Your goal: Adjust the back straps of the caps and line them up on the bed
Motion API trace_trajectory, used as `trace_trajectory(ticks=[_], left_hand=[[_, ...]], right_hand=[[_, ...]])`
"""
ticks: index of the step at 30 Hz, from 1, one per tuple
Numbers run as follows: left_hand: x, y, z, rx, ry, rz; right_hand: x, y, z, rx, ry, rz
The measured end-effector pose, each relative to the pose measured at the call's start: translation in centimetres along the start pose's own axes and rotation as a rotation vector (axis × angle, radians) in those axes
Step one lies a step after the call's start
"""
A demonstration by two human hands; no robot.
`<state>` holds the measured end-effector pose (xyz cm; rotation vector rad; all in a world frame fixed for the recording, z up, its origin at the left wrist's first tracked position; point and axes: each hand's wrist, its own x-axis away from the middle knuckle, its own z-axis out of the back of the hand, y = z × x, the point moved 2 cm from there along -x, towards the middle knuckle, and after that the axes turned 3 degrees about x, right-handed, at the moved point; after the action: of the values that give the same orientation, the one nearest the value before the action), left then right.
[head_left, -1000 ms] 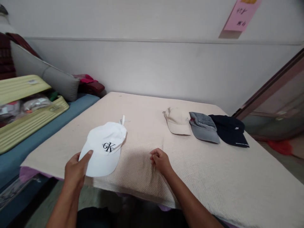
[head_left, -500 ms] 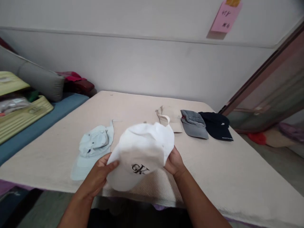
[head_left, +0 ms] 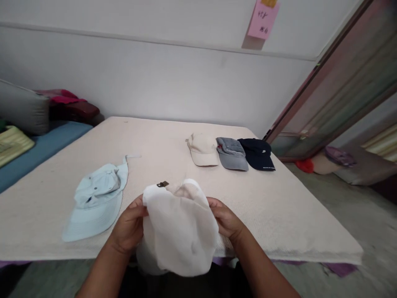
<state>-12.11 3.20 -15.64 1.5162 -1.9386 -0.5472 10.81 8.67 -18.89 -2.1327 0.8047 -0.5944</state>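
A white baseball cap [head_left: 181,231] hangs between my hands at the table's front edge, its back strap and metal buckle at the top and its front logo out of sight. My left hand [head_left: 128,223] pinches the cap's left edge, and my right hand [head_left: 226,217] grips the right edge. Left of my left hand lies a pale blue cap [head_left: 97,198], its strap trailing behind it. Farther back on the right, a beige cap [head_left: 203,149], a grey cap [head_left: 232,154] and a navy cap [head_left: 257,154] sit side by side in a row.
A cream cloth covers the table [head_left: 149,145], which meets a white wall [head_left: 155,78]. On the left, a grey cushion [head_left: 23,107] rests on a blue surface [head_left: 62,131]. A pink note [head_left: 263,18] hangs on the wall; a glass door [head_left: 335,74] is at right.
The white cap has turned so its logo no longer shows and its strap end faces up. Both hands have lowered it towards me. The view has swung to the right.
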Motion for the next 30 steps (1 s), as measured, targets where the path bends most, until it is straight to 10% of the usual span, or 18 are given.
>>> trace_trajectory(ticks=[6, 13, 30], left_hand=[[-0.6, -3.8, -2.8, -0.148, 0.102, 0.072], [-2.5, -8.1, -5.7, -0.334, -0.006, 0.211], [-4.9, -9.6, -7.1, -0.398, 0.033, 0.225]], right_hand=[[2.5, -1.8, 1.7, 0.031, -0.079, 0.016], [3.4, -3.0, 4.9, 0.040, 0.132, 0.170], [3.9, -3.4, 6.0, 0.207, 0.125, -0.030]])
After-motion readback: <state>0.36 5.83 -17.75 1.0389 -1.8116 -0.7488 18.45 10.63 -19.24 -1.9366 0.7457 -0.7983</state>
